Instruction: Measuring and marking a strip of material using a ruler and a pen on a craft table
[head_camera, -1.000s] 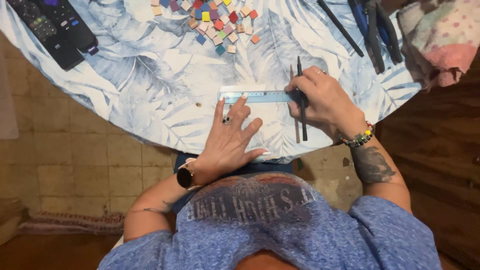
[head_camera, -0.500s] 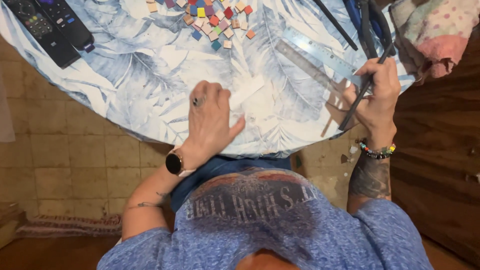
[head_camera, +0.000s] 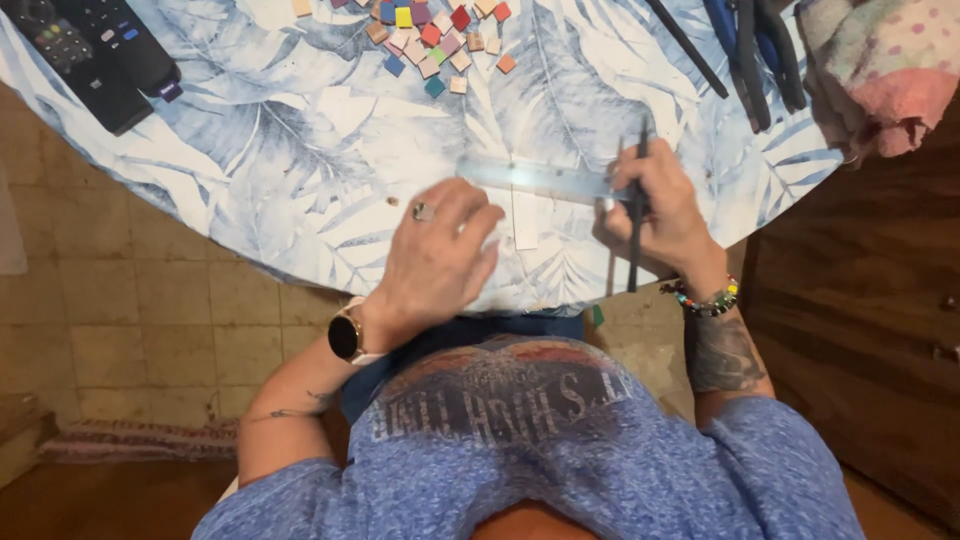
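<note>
My left hand (head_camera: 437, 252) rests flat near the front edge of a round table (head_camera: 260, 190) covered in a blue leaf-print cloth, fingers spread, next to a small white strip (head_camera: 524, 219). My right hand (head_camera: 663, 213) grips a thin dark pen-like tool (head_camera: 634, 240) and also pinches the right end of a clear plastic ruler (head_camera: 530, 178). The ruler lies across the cloth just above the white strip. A ring is on my left hand and a watch on that wrist.
Several small coloured square tiles (head_camera: 432, 38) lie scattered at the table's far middle. Two black remotes (head_camera: 90, 50) sit far left. Dark pliers and tools (head_camera: 750, 50) lie far right beside a pink and spotted cloth (head_camera: 880, 65). Tiled floor lies below.
My right hand brought the ruler and tool back from the table's right edge to the middle. My left hand stayed by the white strip and spread flat.
</note>
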